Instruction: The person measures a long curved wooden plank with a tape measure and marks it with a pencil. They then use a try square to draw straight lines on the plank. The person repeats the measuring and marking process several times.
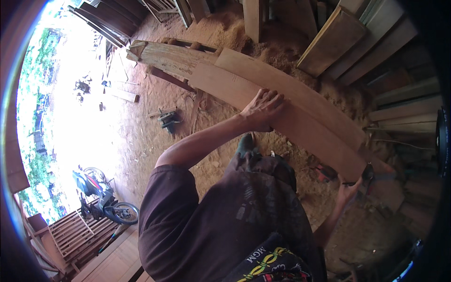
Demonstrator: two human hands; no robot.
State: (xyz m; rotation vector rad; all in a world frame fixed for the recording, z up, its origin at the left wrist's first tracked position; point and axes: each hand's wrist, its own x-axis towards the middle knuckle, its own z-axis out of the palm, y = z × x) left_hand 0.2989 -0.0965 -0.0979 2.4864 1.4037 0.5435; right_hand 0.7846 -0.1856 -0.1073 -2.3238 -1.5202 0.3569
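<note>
A long reddish-brown plank lies in front of me, slanting from the upper left down to the right. Against its far side is a second wide board. Both rest on a rough, worn timber that shows at the left end. My left hand is closed over the plank's near edge, its fingers bent on the top face. At the plank's right end, my right hand is closed around a small dark object by the corner. Shadow hides what kind of thing that is.
Stacked boards lean at the upper right. A dark green power tool sits on the dusty ground left of the plank, and a red tool lies near its right end. A motorcycle stands at the lower left.
</note>
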